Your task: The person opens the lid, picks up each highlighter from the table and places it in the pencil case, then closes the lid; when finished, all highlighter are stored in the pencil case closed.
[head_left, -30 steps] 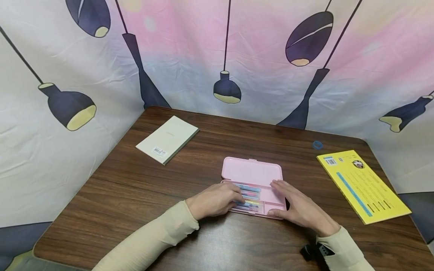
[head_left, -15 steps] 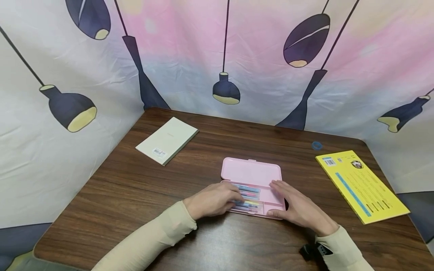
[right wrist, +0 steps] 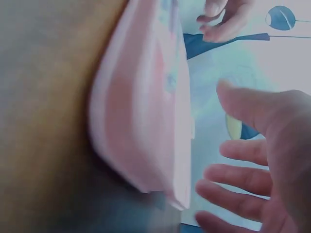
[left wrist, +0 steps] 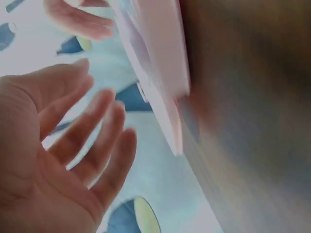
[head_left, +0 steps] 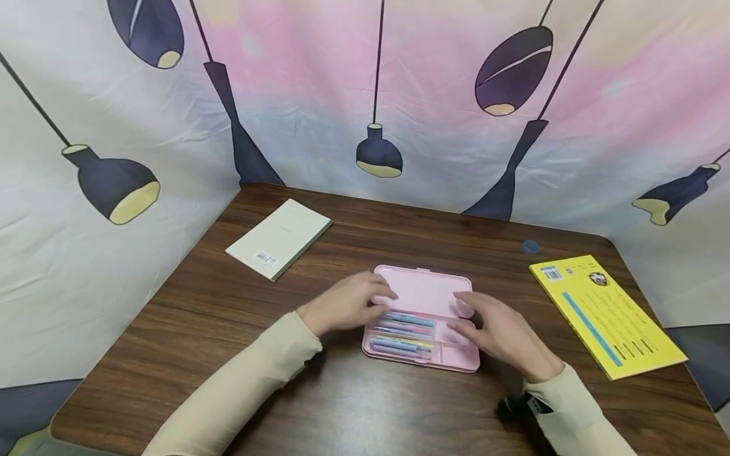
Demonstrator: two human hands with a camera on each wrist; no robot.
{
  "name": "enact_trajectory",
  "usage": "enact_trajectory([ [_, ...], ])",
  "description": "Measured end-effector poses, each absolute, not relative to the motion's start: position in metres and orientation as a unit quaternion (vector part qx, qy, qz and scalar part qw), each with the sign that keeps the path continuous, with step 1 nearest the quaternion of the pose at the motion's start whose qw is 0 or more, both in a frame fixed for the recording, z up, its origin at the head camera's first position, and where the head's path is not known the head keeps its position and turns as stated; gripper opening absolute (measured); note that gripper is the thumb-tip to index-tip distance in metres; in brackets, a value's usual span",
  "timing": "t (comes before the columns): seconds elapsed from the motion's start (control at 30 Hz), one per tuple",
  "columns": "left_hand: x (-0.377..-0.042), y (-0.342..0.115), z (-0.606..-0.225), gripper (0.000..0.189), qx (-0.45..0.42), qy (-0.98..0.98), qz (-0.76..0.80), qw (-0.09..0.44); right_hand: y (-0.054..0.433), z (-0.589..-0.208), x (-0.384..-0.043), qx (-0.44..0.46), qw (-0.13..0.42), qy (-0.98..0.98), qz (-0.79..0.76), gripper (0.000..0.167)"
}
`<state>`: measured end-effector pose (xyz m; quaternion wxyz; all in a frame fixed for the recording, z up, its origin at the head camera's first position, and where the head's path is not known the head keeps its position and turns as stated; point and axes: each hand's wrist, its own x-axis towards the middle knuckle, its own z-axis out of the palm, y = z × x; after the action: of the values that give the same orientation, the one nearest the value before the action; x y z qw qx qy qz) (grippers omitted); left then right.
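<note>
A pink pencil case lies open on the table, its lid folded back toward the wall. Several pens in blue, pink and yellow fill its left compartments; the small ones on the right hold nothing visible. My left hand hovers at the case's left side near the lid, fingers loosely bent and holding nothing. Over the right side is my right hand, thumb and fingers spread apart. Both wrist views show the left hand and the right hand with bare, relaxed fingers beside the case.
A pale notebook with a barcode sticker lies at the back left of the wooden table. On the right is a yellow book, with a blue ring behind it. A patterned cloth hangs along the table's back edge.
My left hand has come up off the pens and moved back toward the lid, uncovering the pens. My right hand has lifted from the case's right edge and shifted slightly toward the lid.
</note>
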<state>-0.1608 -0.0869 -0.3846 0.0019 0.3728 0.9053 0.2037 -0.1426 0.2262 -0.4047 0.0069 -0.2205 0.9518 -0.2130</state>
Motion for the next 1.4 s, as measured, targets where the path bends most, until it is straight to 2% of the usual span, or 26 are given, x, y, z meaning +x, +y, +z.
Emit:
enact_trajectory([
  [0.13,-0.191,-0.093,-0.383,0.03,0.306,0.93,0.202,0.015,0.226,-0.394,-0.177,-0.224,0.009,0.952,-0.208,0.063],
  [0.37,-0.237,-0.091,-0.391,0.043,0.247,0.942,0.201,0.103,0.236,-0.394,-0.234,-0.199,0.138,0.949,-0.2,0.068],
  [0.57,-0.252,-0.084,-0.396,0.05,0.215,0.935,0.225,0.168,0.232,-0.398,-0.252,-0.216,0.187,0.934,-0.213,0.071],
  [0.8,-0.259,-0.076,-0.396,0.052,0.238,0.927,0.222,0.188,0.226,-0.397,-0.262,-0.23,0.219,0.923,-0.215,0.063],
  [0.97,-0.261,-0.075,-0.393,0.05,0.245,0.924,0.229,0.183,0.226,-0.394,-0.263,-0.236,0.201,0.925,-0.22,0.052],
  [1.1,-0.261,-0.075,-0.385,0.047,0.252,0.925,0.235,0.162,0.227,-0.389,-0.26,-0.256,0.15,0.928,-0.225,0.047],
  [1.4,-0.243,-0.079,-0.372,0.038,0.305,0.937,0.167,0.033,0.225,-0.379,-0.241,-0.297,0.021,0.932,-0.209,0.037],
])
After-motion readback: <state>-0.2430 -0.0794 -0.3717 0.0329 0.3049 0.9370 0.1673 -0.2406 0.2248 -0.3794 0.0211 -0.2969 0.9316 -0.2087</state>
